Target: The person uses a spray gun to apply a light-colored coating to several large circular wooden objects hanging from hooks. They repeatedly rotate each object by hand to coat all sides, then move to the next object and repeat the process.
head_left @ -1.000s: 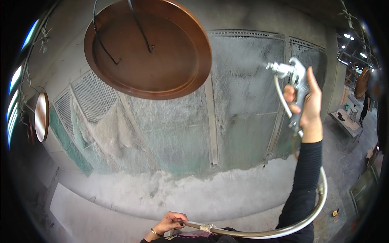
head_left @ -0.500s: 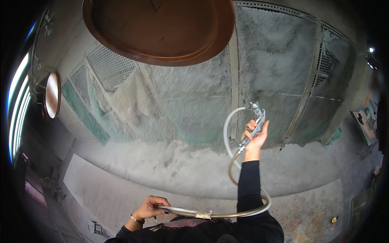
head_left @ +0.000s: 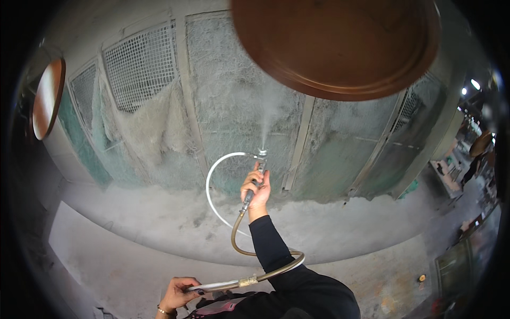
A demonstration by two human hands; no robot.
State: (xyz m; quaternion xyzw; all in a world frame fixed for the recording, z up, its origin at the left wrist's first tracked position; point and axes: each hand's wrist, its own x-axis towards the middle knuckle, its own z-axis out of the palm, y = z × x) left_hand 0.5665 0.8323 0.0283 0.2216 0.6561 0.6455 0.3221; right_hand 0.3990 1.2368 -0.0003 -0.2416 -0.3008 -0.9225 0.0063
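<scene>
My right hand [head_left: 256,190] is wrapped round a metal spray gun [head_left: 261,164], held out at arm's length with its nozzle pointing away from me. A pale mist rises from the nozzle toward the brown round disc [head_left: 340,48] at the top of the view. A white hose [head_left: 211,186] and a brownish hose [head_left: 235,234] loop from the gun back across my sleeve. My left hand [head_left: 180,293] pinches the two hoses low in front of my body, beside where tape [head_left: 247,281] binds them together.
Behind the gun stands a wall of dusty filter panels [head_left: 244,106] with metal grilles [head_left: 141,66]. Another brown disc [head_left: 49,99] hangs at the far left. A long pale board [head_left: 133,255] lies across the floor. Cluttered equipment [head_left: 446,178] stands at the right.
My right hand with the spray gun has moved left, and mist now comes from its nozzle. The large disc appears further right in view. My left hand still holds the hoses, slightly lower and further left.
</scene>
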